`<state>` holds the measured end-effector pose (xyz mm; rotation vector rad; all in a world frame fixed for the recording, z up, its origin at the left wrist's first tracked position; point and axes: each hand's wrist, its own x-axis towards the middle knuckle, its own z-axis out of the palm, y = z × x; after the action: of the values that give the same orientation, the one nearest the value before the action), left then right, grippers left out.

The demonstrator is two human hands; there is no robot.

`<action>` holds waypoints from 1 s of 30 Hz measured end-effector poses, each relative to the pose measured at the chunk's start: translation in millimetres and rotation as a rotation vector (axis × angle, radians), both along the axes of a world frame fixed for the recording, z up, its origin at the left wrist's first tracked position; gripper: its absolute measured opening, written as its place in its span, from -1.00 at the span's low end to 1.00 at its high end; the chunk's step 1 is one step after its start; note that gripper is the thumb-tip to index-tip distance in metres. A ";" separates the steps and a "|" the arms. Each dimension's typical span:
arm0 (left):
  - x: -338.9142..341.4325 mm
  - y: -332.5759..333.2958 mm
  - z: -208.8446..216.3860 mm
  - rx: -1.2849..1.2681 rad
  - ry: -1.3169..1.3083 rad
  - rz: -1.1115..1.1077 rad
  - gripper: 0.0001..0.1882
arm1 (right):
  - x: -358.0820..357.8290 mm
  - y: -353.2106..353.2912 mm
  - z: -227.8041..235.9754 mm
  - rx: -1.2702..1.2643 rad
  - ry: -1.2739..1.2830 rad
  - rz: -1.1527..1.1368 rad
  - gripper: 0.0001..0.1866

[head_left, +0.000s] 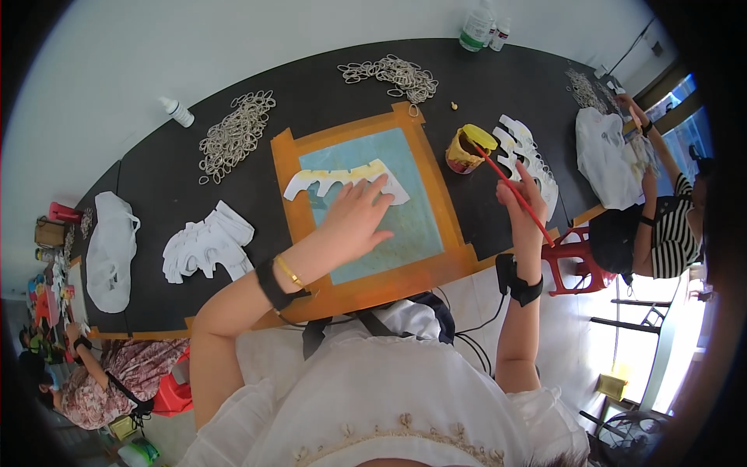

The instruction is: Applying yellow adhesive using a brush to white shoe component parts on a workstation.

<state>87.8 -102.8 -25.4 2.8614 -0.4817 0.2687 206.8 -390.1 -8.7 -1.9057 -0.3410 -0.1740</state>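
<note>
Head view, looking down at a dark table (156,187). Left hand (354,222) lies flat, fingers (372,196) spread, pressing down a white cut-out piece (342,180) with a notched, yellow-tinted edge. Piece sits on the upper part of a light blue work mat (405,226) framed in orange tape, straight in front of the person. Right hand (523,198) is raised off to the right of the mat, fingers pinched around a thin red brush handle (513,189). Handle runs diagonally up-left, tip end in a yellow-rimmed glue pot (467,148) that stands just beside the mat's upper right corner. Right of the pot: row of white cut-out pieces (537,167) laid out overlapping, partly behind the right hand. Left of the mat: another stack of white pieces (206,243), well apart from the left hand. Two piles of pale loops (237,132) and (393,75) lie on the far half of the table. Small white bottle (178,112) on the far left edge, larger bottles (481,27) at the far edge. Black wrist straps on both forearms, gold bangle on the left. Another person in a striped top (673,233) works at the right end of the table, a third person in a patterned top (117,381) sits lower left. Red stool (576,261) stands near the right hand side.
</note>
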 end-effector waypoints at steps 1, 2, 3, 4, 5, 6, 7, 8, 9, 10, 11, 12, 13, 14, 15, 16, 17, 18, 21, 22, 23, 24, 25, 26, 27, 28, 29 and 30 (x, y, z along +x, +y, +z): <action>-5.5 2.4 12.1 -0.002 0.006 -0.001 -0.42 | -4.2 -6.2 -4.5 0.059 0.097 0.003 -0.59; -12.0 6.7 27.6 -0.100 0.063 -0.007 -0.45 | -9.3 -13.0 -8.9 0.118 0.195 0.006 -0.56; -18.9 12.2 37.5 -0.196 0.116 -0.007 -0.48 | -14.5 -19.1 -12.5 0.142 0.285 0.033 -0.54; -22.5 18.9 40.1 -0.197 0.120 -0.007 -0.48 | -19.4 -24.8 -18.9 0.140 0.289 0.032 -0.54; -26.2 25.4 41.6 -0.292 0.223 -0.005 -0.51 | -24.7 -30.1 -26.8 0.082 0.368 0.089 -0.57; -28.6 29.5 44.3 -0.383 0.327 -0.002 -0.54 | -29.3 -29.9 -28.1 0.026 0.446 0.146 -0.61; -29.1 31.9 48.7 -0.382 0.330 -0.001 -0.54 | -34.1 -26.6 -28.7 0.028 0.450 0.147 -0.61; -27.5 34.1 55.5 -0.402 0.370 -0.002 -0.56 | -41.0 -18.6 -28.8 -0.038 0.457 0.247 -0.64; -23.4 36.6 62.2 -0.422 0.409 -0.004 -0.58 | -47.8 -6.8 -25.4 -0.102 0.461 0.346 -0.68; -16.7 40.3 70.0 -0.419 0.413 0.002 -0.58 | -50.3 7.6 -16.1 -0.098 0.465 0.351 -0.68; -6.6 44.7 76.9 -0.469 0.389 -0.014 -0.62 | -51.2 23.7 -2.9 -0.180 0.429 0.502 -0.71; 6.8 49.4 86.0 -0.518 0.360 -0.036 -0.66 | -49.5 39.3 7.5 -0.261 0.385 0.646 -0.75; 19.1 53.3 97.7 -0.513 0.353 -0.045 -0.66 | -49.7 53.9 14.3 -0.259 0.376 0.639 -0.75; 32.1 57.0 109.9 -0.597 0.406 0.015 -0.70 | -49.0 68.0 20.3 -0.304 0.243 0.712 -0.74; 46.3 60.2 122.0 -0.680 0.464 0.088 -0.74 | -42.6 79.3 23.5 -0.344 0.114 0.792 -0.74; 61.4 60.3 132.9 -0.620 0.423 0.103 -0.77 | -32.3 87.7 16.3 -0.339 0.111 0.787 -0.74; 77.6 64.7 132.9 -0.593 0.282 0.064 -0.77 | -20.7 96.0 0.0 -0.364 -0.089 0.712 -0.74; 92.4 68.9 132.6 -0.565 0.146 0.026 -0.76 | -14.3 100.5 -13.2 -0.384 -0.283 0.632 -0.74; 129.6 81.9 134.1 -0.220 -0.177 -0.007 -0.80 | -4.5 102.6 -32.1 -0.510 -0.285 0.594 -0.70; 141.7 85.2 126.7 -0.215 -0.174 -0.005 -0.80 | -6.1 102.1 -35.4 -0.503 -0.284 0.596 -0.70; 154.8 87.2 118.7 -0.190 -0.180 -0.008 -0.81 | -8.4 101.0 -38.6 -0.539 -0.325 0.611 -0.69; 170.3 84.5 104.4 -0.172 -0.177 -0.022 -0.81 | -10.3 96.9 -43.9 -0.579 -0.354 0.617 -0.67; 181.7 81.1 91.7 -0.169 -0.167 -0.025 -0.81 | -11.8 96.2 -44.3 -0.573 -0.346 0.616 -0.67; 192.7 75.1 77.2 -0.171 -0.108 -0.032 -0.82 | -13.6 96.0 -42.4 -0.571 -0.317 0.627 -0.65; 205.7 67.6 61.4 -0.173 -0.048 -0.046 -0.82 | -12.7 96.1 -43.3 -0.569 -0.288 0.631 -0.63; 216.3 62.4 47.4 -0.149 -0.023 -0.077 -0.81 | -12.6 97.0 -44.7 -0.564 -0.285 0.624 -0.63; 226.8 56.5 32.5 -0.166 0.026 -0.101 -0.79 | -14.7 97.0 -46.7 -0.541 -0.308 0.598 -0.60; 234.6 50.3 23.1 -0.182 0.076 -0.124 -0.77 | -17.1 98.5 -45.9 -0.518 -0.329 0.574 -0.57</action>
<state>322.3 -52.5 -2.3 2.6421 -0.5851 0.1715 189.7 -291.6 -54.7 -2.1915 -1.2329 -0.0086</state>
